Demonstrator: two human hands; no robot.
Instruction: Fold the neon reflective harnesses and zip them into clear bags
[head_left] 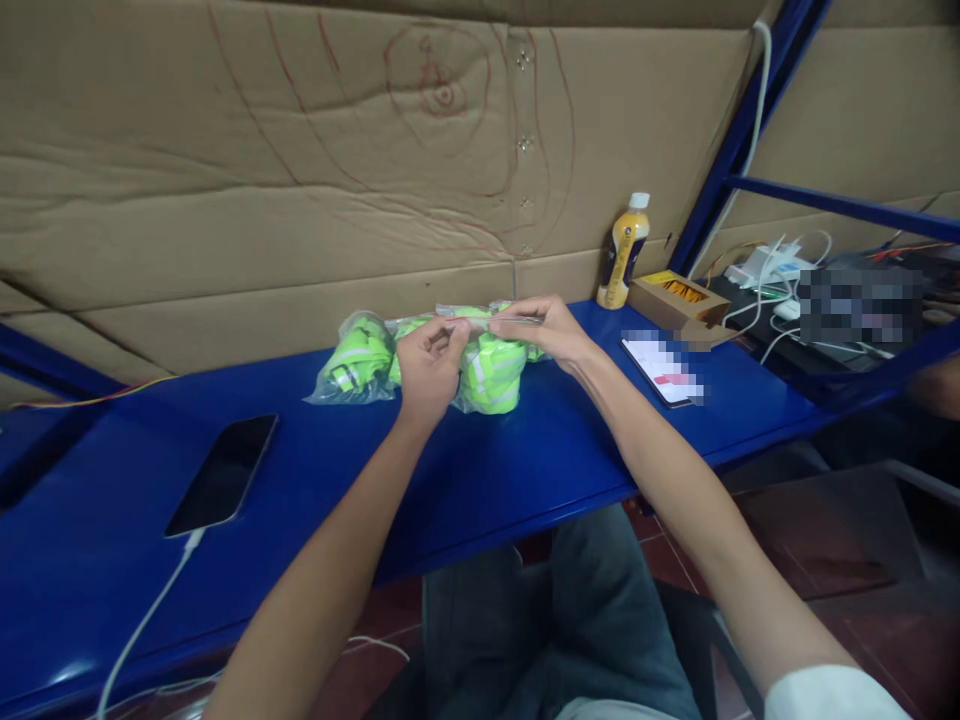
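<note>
Both of my hands pinch the top edge of a clear plastic bag (491, 375) holding folded neon-green fabric with pale reflective strips. My left hand (431, 365) closes thumb against fingers at the left end of that edge. At the right end, my right hand (547, 328) grips the same edge between thumb and fingertips. The bag hangs or rests just above the blue table; I cannot tell which. Left of my left hand lies another clear bag of neon-green fabric (360, 355). More green bagged fabric shows partly behind my hands.
A phone (223, 475) on a white cable lies on the blue table (480, 480) at left; a lit phone (656, 368) lies at right. Behind it stand a yellow bottle (624, 250) and an open cardboard box (679, 305). Cardboard (300, 130) lines the back. A person's hand shows far right.
</note>
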